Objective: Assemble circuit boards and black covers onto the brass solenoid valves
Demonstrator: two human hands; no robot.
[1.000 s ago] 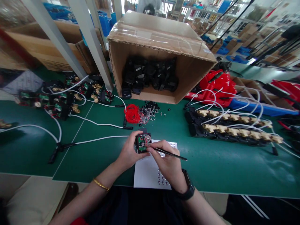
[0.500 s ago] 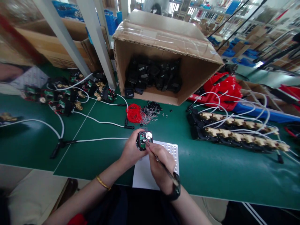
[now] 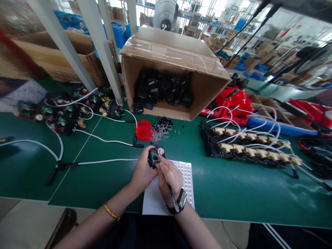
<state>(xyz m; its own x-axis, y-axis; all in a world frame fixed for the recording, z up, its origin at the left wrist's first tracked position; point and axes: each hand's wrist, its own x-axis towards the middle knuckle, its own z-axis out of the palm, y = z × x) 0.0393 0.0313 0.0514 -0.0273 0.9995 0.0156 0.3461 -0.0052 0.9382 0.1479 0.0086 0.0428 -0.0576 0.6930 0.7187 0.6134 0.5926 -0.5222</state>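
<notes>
My left hand point(image 3: 142, 171) is closed around the side of a small black device housing point(image 3: 151, 162), whose open face shows a green circuit board point(image 3: 154, 154). A round silvery-white part point(image 3: 160, 151) sits at the board's far right corner. A pair of slim tweezers point(image 3: 170, 193) is pinched in my right hand point(image 3: 171, 176), its tip down at the board beside the round part. What the tip touches is too small to make out. Beneath both hands lies a white sheet point(image 3: 153, 202) with rows of small round stickers along its right side.
Beyond my hands are a red wire bundle point(image 3: 143, 130) and loose screws point(image 3: 159, 131). A cardboard box point(image 3: 171, 45) holds black housings. Wired units with brass fittings point(image 3: 249, 150) stand right; open units with boards point(image 3: 62, 122) and cables lie left. A metal post point(image 3: 103, 52) rises behind.
The view has tilted and shifted, so the bench contents appear lower and further left. The tweezers' rear end has swung nearer my wrist, and the device is tilted slightly differently.
</notes>
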